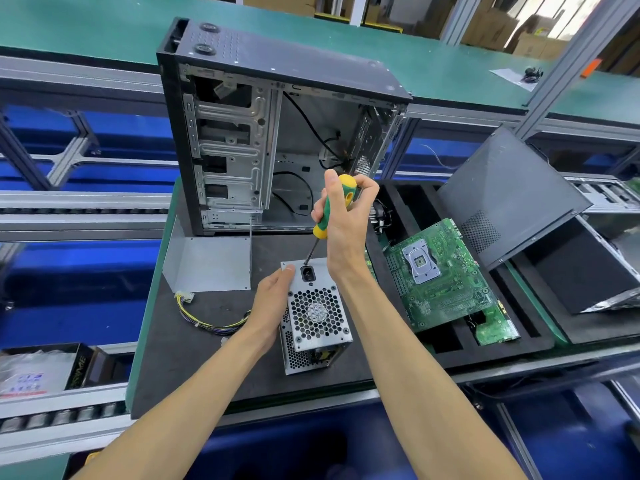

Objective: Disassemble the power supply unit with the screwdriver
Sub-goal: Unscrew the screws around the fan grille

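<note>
Open computer case (277, 133) upright at the back of the dark surface (214, 368). Nearer, power supply unit (313, 317) standing on end, fan grille up, wire bundle (207, 317) trailing left. Left grip (273, 299) wrapped round its left side. Right grip (343, 223) closed round screwdriver (334, 209), tip at the unit's top edge beside the socket.

Head camera — looking down, close over workbench (194, 375).
</note>
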Available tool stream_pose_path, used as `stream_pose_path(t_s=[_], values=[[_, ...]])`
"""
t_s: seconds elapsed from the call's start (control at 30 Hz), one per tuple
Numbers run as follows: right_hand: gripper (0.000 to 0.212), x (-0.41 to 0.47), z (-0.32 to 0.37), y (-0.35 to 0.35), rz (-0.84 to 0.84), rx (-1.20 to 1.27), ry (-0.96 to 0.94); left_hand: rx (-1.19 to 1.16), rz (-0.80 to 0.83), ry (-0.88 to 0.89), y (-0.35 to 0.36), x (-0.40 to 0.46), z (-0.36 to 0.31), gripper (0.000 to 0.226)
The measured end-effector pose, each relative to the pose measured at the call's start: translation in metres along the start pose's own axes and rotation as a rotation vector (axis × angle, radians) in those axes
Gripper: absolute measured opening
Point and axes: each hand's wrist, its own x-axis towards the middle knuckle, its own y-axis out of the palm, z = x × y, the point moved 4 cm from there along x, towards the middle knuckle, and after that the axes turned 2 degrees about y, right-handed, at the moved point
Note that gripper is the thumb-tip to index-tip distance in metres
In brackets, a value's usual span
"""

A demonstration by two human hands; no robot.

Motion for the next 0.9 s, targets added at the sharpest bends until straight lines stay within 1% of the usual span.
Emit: stream_pose_path(t_s=[0.1,0.2,0.27,0.37,0.43,0.53,0.7,0.77,0.83,0.9], values=[[0.038,0.000,0.000,-0.001,-0.012,-0.009,-0.012,0.008,0.001,0.007,0.000,0.000,0.000,0.033],[0.036,0.000,0.000,0.000,-0.020,-0.082,0.013,0.022,0.009,0.024,0.000,0.000,0.000,0.034],[0.035,0.001,0.001,0.002,0.011,-0.117,0.015,0.026,0.007,0.023,0.000,0.000,0.001,0.034],[0.035,0.002,0.005,0.005,0.071,-0.073,-0.035,0.029,0.003,0.013,-0.001,0.000,0.001,0.034],[0.031,0.002,0.008,0.007,0.076,-0.064,-0.055,0.021,0.002,0.006,0.000,0.000,0.001,0.034],[0.022,0.001,0.010,0.010,0.074,-0.079,-0.035,0.012,-0.007,-0.001,-0.001,0.000,0.001,0.034],[0.017,0.003,0.009,0.008,0.053,-0.133,-0.037,0.016,-0.004,0.004,0.000,0.000,0.001,0.035],[0.029,0.005,0.009,0.006,0.039,-0.171,-0.023,0.015,-0.002,0.001,0.000,0.000,0.001,0.035],[0.035,0.006,0.009,0.005,0.041,-0.081,0.009,0.019,-0.005,0.001,0.000,0.000,0.001,0.035],[0.028,0.007,0.009,0.004,0.026,-0.001,0.031,0.024,-0.004,0.001,0.000,0.000,0.001,0.035]])
